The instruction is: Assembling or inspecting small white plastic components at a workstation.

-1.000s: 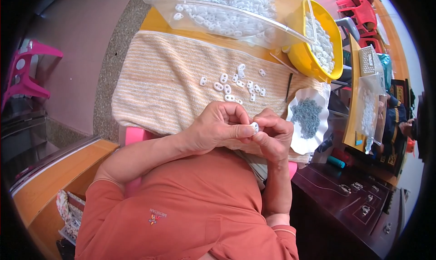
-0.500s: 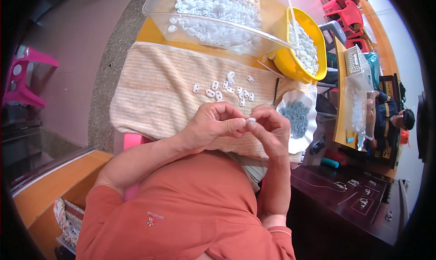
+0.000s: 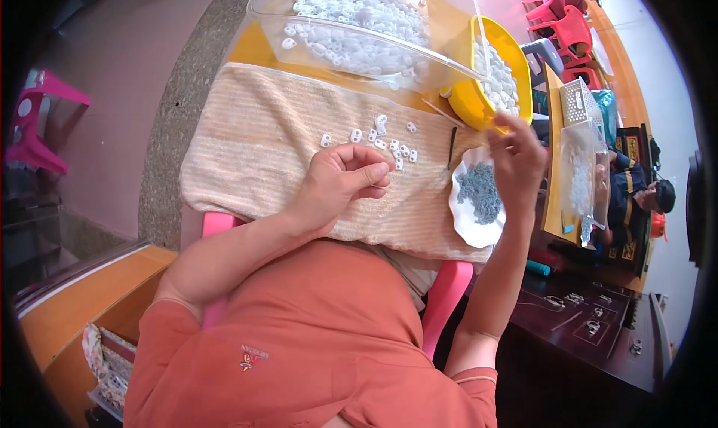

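Observation:
My left hand [image 3: 345, 179] hovers over a striped beige towel [image 3: 250, 144], thumb pressed to curled fingers; what they hold, if anything, is hidden. Just beyond it lie several small white plastic pieces with two holes [image 3: 356, 135], some of them covered by the hand. My right hand [image 3: 516, 155] is raised at the right, smeared by motion, between a yellow basin [image 3: 465, 105] of white pieces and a white wavy-rimmed dish [image 3: 468, 232]. Small grey-blue parts [image 3: 479, 192] fill the dish, partly behind my right wrist. Whether the right fingers hold anything is unclear.
A large clear bin [image 3: 258, 13] heaped with white pieces [image 3: 359, 24] stands at the far side. A thin black tool [image 3: 452, 148] and a pale stick [image 3: 443, 113] lie near the basin. At the right, another person [image 3: 636, 196] sits by a table with a clear bin.
My hands have come apart from the small white piece they held together. The right one has swung up and right toward the basin; the left has shifted slightly left.

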Demonstrator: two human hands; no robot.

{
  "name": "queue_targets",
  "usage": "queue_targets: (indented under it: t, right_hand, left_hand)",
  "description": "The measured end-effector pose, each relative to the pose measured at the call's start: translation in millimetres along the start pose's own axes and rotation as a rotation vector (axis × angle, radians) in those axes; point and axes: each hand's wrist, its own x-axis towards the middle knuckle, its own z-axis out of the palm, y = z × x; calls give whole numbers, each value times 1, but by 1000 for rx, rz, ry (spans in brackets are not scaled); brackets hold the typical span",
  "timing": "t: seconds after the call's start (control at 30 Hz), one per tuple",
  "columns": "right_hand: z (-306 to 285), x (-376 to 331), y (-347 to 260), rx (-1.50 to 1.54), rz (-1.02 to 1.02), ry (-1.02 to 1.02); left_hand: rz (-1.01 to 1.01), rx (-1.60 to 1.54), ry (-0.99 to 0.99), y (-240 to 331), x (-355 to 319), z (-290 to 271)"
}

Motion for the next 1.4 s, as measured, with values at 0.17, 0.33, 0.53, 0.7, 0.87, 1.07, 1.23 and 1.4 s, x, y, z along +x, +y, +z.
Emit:
queue_targets:
  t: [0.17, 0.33, 0.53, 0.7, 0.87, 1.07, 1.23, 1.4]
  right_hand:
    - [32, -36, -3, -32, 50, -345]
    - [46, -45, -16, -124, -69, -395]
    - [55, -48, -16, -326, -73, -520]
    - [56, -53, -10, -284, -121, -515]
    - [55, -61, -12, -215, -178, -427]
    - [58, -67, -11, 22, -179, -268]
    - [54, -72, -12, 143, -124, -199]
    - [52, -78, -14, 184, -70, -206]
  left_hand:
    - [16, -3, 11, 1, 0, -1]
    - [16, 2, 10, 1, -1, -1]
    - [37, 25, 12, 1, 0, -1]
    - [112, 95, 45, 4, 3, -3]
    - [158, 161, 54, 4, 5, -4]
    - [350, 530, 95, 5, 7, -5]
    - [913, 1333, 54, 11, 10, -8]
    - [1053, 1675, 32, 0, 9, -3]
